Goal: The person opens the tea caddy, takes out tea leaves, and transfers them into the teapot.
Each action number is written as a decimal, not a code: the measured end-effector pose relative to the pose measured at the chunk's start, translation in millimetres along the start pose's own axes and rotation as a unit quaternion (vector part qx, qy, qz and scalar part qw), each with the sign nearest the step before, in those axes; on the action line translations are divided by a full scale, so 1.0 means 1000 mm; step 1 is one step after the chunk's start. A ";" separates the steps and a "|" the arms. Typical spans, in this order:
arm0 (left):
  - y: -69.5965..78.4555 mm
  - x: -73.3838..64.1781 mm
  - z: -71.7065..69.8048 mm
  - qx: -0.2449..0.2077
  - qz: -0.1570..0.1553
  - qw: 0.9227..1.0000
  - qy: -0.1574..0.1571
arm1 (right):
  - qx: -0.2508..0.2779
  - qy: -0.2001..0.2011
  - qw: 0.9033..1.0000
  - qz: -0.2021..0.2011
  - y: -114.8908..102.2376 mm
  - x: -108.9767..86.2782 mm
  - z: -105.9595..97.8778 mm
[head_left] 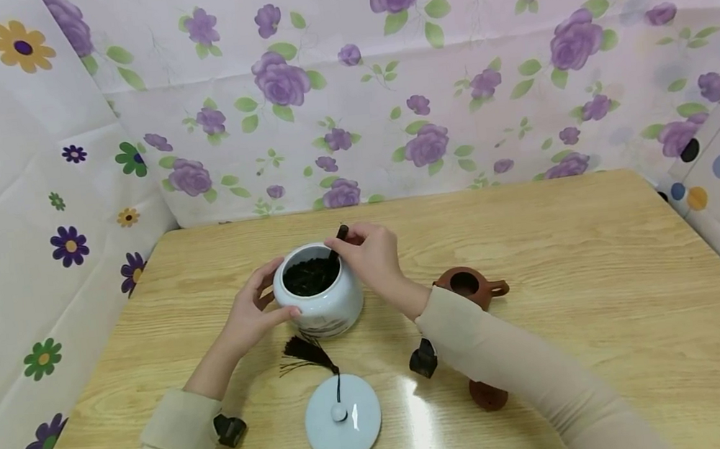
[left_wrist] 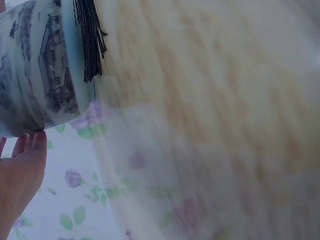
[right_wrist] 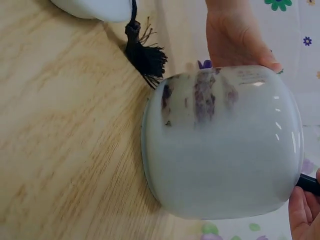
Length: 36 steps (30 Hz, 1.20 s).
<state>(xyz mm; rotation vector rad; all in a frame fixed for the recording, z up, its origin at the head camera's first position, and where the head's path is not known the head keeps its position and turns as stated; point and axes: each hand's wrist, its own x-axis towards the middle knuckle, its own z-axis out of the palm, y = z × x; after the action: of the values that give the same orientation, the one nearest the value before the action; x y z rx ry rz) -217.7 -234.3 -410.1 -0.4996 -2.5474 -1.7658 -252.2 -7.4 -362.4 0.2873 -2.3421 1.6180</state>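
Note:
A white porcelain jar (head_left: 336, 312) with a dark painted scene stands on the table, its mouth uncovered and dark tea leaves (head_left: 309, 278) inside. My left hand (head_left: 253, 318) holds the jar from the left, thumb at the front of the rim and fingers round the far side. Over the right edge of the mouth, my right hand (head_left: 372, 256) pinches the black handle of a slim tool (head_left: 342, 233). That tool slants down into the jar; its lower end is hidden among the leaves. The right wrist view shows the handle (right_wrist: 309, 184) sticking out past the rim.
In front of the jar lies its round white lid (head_left: 351, 435) with a knob and a black tassel (head_left: 307, 351). A brown clay teapot (head_left: 487, 289), open on top, is partly behind my right sleeve, and a small round brown piece (head_left: 488, 395) shows below that sleeve.

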 end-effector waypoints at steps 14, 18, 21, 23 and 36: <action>0.000 0.000 0.000 -0.005 0.005 1.000 -0.002 | 0.099 -0.002 0.983 0.155 -0.001 0.003 0.002; 0.000 0.000 0.000 -0.010 0.005 1.000 -0.001 | 0.129 -0.007 0.974 0.186 0.000 0.004 0.003; -0.001 -0.001 0.000 -0.012 0.007 1.000 -0.001 | 0.139 -0.012 0.970 0.199 0.000 0.005 0.003; -0.001 -0.001 0.000 -0.011 0.008 1.000 -0.001 | 0.151 -0.014 0.966 0.209 0.001 0.006 0.003; 0.001 -0.001 0.001 -0.013 0.003 1.000 0.002 | 0.243 -0.011 0.932 0.270 0.001 0.011 -0.005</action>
<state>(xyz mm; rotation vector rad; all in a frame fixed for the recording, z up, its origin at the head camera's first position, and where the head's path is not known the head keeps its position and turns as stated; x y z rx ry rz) -215.8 -233.5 -409.4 -0.5038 -2.5217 -1.7981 -261.8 -2.3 -358.1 -0.2816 -2.1084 2.4577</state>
